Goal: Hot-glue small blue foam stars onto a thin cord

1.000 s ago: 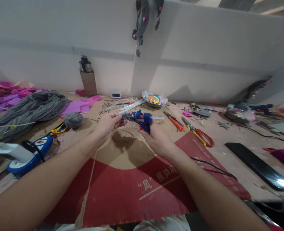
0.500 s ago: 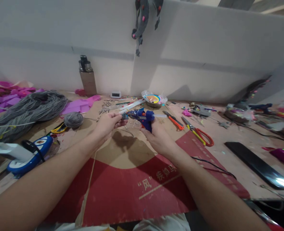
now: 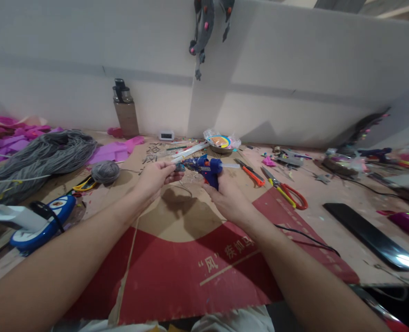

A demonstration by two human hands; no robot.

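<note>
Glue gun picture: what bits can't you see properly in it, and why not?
All in the head view, now:
- Grey bit: its shape; too small and partly hidden by the left hand.
- Glue gun: most of its handle; the right hand covers it.
- Grey hanging: its top; cut off by the upper edge.
- Purple thing: its far end; cut off by the right edge.

On the tabletop [image 3: 315, 230], the cardboard [image 3: 177, 286] spans the near middle; the glue gun [image 3: 209, 168] is above its far part, in the right hand [image 3: 230, 196], just right of the left hand [image 3: 159, 177]. Left lies the yarn ball [image 3: 105, 171], farther left the yarn hank [image 3: 59, 147], nearer the power socket [image 3: 64, 210]. Far, before the wall [image 3: 149, 50], from left to right: bottle [image 3: 125, 117], bowl [image 3: 221, 150]. Right of the glue gun lie the cutter [image 3: 255, 177], then the scissors [image 3: 297, 196].
</note>
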